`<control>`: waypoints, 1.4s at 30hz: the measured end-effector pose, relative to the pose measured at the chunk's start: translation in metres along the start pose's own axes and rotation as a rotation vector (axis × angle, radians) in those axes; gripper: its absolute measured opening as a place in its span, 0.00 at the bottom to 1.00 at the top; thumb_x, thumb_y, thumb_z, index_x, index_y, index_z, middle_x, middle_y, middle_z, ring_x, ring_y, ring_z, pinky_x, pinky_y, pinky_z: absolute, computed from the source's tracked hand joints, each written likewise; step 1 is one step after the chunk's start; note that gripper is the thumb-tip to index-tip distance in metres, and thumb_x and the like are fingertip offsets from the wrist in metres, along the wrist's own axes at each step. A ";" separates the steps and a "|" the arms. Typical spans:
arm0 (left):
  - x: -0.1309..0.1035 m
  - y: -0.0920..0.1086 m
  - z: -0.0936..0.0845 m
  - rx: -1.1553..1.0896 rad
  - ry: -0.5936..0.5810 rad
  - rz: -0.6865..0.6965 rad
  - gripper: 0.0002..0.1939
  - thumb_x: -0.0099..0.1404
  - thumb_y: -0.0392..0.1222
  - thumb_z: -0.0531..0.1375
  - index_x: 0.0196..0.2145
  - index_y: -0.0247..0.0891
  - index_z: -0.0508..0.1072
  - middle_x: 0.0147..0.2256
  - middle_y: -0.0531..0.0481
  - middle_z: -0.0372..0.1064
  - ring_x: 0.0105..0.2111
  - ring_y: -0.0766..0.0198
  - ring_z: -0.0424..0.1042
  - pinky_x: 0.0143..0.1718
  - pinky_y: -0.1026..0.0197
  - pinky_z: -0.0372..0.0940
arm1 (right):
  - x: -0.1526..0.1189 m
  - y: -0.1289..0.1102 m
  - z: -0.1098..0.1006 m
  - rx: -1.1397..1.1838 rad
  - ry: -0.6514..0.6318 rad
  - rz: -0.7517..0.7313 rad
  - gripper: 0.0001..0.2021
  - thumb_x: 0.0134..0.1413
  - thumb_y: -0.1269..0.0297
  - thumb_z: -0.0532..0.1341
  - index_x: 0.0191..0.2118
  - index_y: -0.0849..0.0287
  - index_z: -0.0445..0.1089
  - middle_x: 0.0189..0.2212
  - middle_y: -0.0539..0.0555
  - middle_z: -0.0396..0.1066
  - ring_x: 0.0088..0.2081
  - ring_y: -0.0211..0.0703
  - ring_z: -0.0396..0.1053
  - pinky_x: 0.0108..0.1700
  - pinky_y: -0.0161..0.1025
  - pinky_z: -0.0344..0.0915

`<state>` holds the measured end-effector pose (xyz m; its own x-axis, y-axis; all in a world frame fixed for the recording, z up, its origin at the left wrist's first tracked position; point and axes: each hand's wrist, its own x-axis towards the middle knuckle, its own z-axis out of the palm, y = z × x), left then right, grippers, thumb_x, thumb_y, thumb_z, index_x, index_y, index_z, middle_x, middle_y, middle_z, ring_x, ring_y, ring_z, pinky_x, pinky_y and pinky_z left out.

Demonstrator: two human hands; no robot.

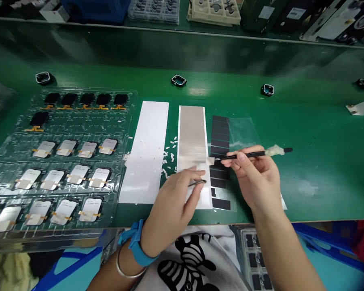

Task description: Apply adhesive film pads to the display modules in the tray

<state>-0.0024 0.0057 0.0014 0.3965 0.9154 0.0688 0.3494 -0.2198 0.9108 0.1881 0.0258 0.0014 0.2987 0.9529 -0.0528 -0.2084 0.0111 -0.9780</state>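
My left hand (178, 196) is closed round dark metal tweezers (197, 182), over the lower part of a white-edged strip with a grey-beige face (192, 129). In my right hand (257, 178) is a thin black tool (245, 155) with whitish wrapping near its far end. Its tip meets a small pale piece (210, 161) at the strip's right edge. Just right of the strip lies a sheet of black rectangles (220, 133), partly behind the tool. A plain white strip (148, 141) lies to the left, with small white scraps (170, 155) between the two strips.
A clear tray (79, 123) at the left holds several small screen parts. Small watch-like frames (178, 81) stand along the back of the green table (321, 161). Trays and boxes fill the shelf above. Another tray (255, 258) is below the front edge.
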 end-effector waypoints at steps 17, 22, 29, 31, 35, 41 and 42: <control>-0.003 0.007 0.002 -0.644 0.100 -0.220 0.06 0.74 0.44 0.53 0.44 0.44 0.56 0.26 0.58 0.63 0.20 0.74 0.55 0.22 0.69 0.55 | -0.040 -0.008 0.028 -0.024 0.155 -0.232 0.07 0.57 0.69 0.66 0.36 0.53 0.66 0.32 0.48 0.70 0.35 0.44 0.79 0.34 0.38 0.81; -0.002 0.007 0.005 -0.633 0.133 -0.181 0.06 0.74 0.44 0.53 0.44 0.44 0.56 0.25 0.58 0.62 0.20 0.73 0.56 0.22 0.69 0.54 | -0.047 -0.001 0.040 0.032 0.129 -0.210 0.08 0.58 0.69 0.64 0.38 0.53 0.63 0.33 0.48 0.70 0.36 0.44 0.80 0.35 0.38 0.81; -0.003 0.003 0.006 -0.663 0.133 -0.147 0.04 0.75 0.41 0.52 0.45 0.45 0.57 0.27 0.58 0.64 0.21 0.73 0.55 0.23 0.69 0.55 | -0.052 0.003 0.049 0.079 0.109 -0.197 0.08 0.60 0.71 0.61 0.39 0.53 0.61 0.33 0.49 0.71 0.35 0.43 0.79 0.31 0.37 0.80; -0.004 0.001 0.006 -0.691 0.128 -0.144 0.05 0.75 0.41 0.52 0.46 0.46 0.57 0.28 0.58 0.64 0.21 0.73 0.55 0.23 0.69 0.55 | -0.052 0.005 0.050 0.098 0.102 -0.212 0.08 0.61 0.71 0.61 0.39 0.53 0.61 0.32 0.48 0.70 0.35 0.42 0.79 0.32 0.37 0.80; -0.006 -0.001 0.008 -0.788 0.125 -0.123 0.05 0.76 0.44 0.50 0.48 0.46 0.58 0.31 0.55 0.67 0.26 0.71 0.58 0.28 0.67 0.59 | -0.052 0.010 0.051 0.117 0.064 -0.263 0.08 0.61 0.73 0.61 0.40 0.54 0.62 0.33 0.48 0.72 0.36 0.42 0.79 0.34 0.39 0.81; -0.005 0.001 0.009 -0.834 0.145 -0.128 0.05 0.77 0.45 0.47 0.48 0.46 0.59 0.33 0.55 0.68 0.27 0.71 0.59 0.32 0.66 0.60 | -0.053 0.015 0.052 0.122 0.082 -0.308 0.09 0.60 0.77 0.60 0.39 0.55 0.65 0.32 0.49 0.71 0.39 0.44 0.79 0.35 0.39 0.81; -0.004 0.001 0.010 -0.828 0.149 -0.127 0.05 0.77 0.44 0.47 0.48 0.46 0.59 0.33 0.55 0.68 0.27 0.71 0.60 0.32 0.66 0.60 | -0.053 0.015 0.052 0.116 0.084 -0.308 0.09 0.59 0.78 0.60 0.39 0.56 0.65 0.32 0.49 0.71 0.39 0.44 0.79 0.35 0.39 0.81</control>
<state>0.0045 -0.0018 -0.0016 0.2602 0.9640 -0.0542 -0.3734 0.1523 0.9151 0.1203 -0.0086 0.0001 0.4389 0.8711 0.2204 -0.1998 0.3337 -0.9213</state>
